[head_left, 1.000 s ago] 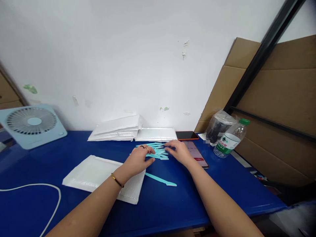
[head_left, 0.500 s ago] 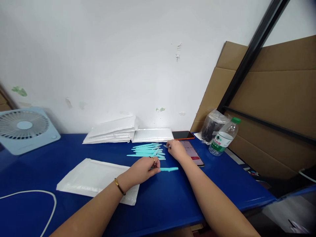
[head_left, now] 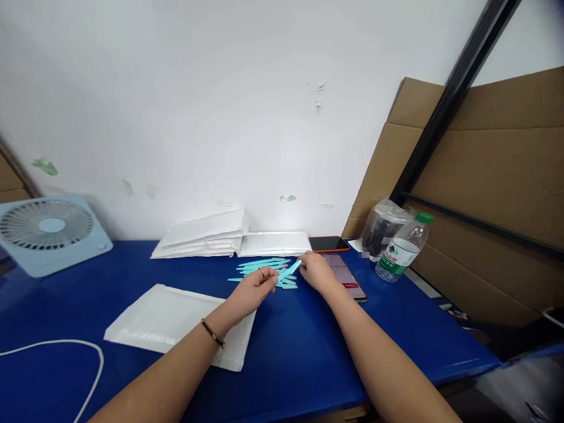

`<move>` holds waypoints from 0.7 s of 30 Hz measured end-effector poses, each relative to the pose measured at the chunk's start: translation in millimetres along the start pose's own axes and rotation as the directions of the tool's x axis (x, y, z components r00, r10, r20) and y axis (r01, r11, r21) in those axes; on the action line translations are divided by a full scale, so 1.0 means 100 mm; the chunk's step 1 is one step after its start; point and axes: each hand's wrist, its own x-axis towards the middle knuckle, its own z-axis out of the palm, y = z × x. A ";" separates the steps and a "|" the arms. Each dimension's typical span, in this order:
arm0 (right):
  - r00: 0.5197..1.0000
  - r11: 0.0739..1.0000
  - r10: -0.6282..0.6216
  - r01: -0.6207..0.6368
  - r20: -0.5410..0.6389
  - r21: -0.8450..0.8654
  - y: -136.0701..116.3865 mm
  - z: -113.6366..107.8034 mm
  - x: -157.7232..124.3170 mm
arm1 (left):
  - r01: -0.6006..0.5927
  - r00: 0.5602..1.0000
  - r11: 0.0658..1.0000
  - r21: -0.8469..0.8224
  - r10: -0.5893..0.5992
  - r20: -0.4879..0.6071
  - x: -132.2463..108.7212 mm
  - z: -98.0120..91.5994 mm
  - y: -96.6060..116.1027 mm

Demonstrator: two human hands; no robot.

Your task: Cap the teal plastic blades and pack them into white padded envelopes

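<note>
My left hand (head_left: 254,289), with a ring and a dark bracelet, pinches a slim turquoise eyebrow razor (head_left: 289,271). The razor slants up to the right, its far end close to my right hand (head_left: 317,271). The fingers of my right hand are closed near that end; what they hold, if anything, is hidden. Behind my left hand lies a loose bunch of similar turquoise razors (head_left: 264,262), partly covered by it. A white padded envelope (head_left: 180,314) lies flat under my left forearm.
White padded envelopes (head_left: 200,235) are stacked against the wall. Two phones, one orange-edged (head_left: 329,243) and one with a lit screen (head_left: 348,276), lie right of them. A water bottle (head_left: 403,249) stands further right, a blue fan (head_left: 53,235) far left, a white cable (head_left: 99,364) in front.
My left hand has moved slightly back and left, turning the razor from lying level to slanting up toward my right hand. A clear piece seen at my right fingertips is now hidden.
</note>
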 end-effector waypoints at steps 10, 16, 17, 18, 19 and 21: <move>0.993 0.312 0.078 0.058 -0.087 0.948 -0.06 -0.35 -0.09 | 0.052 0.998 0.998 -0.029 -0.054 -0.043 0.03 -0.11 -0.03; 0.992 0.288 0.009 0.116 -0.124 0.951 -0.16 -0.40 -0.11 | 0.132 0.991 0.985 -0.110 -0.131 0.020 -0.01 -0.14 0.02; 0.993 0.294 0.010 0.113 -0.121 0.949 -0.16 -0.40 -0.12 | 0.137 0.990 0.983 -0.119 -0.134 0.032 -0.01 -0.13 0.02; 0.993 0.295 0.018 0.110 -0.120 0.949 -0.16 -0.40 -0.12 | 0.139 0.990 0.982 -0.124 -0.136 0.039 -0.01 -0.13 0.02; 0.992 0.289 0.035 0.109 -0.124 0.951 -0.16 -0.39 -0.12 | 0.139 0.990 0.983 -0.120 -0.135 0.041 -0.01 -0.13 0.02; 0.987 0.251 0.088 0.107 -0.133 0.962 -0.15 -0.39 -0.11 | 0.107 0.994 0.991 -0.074 -0.107 0.010 0.00 -0.12 0.01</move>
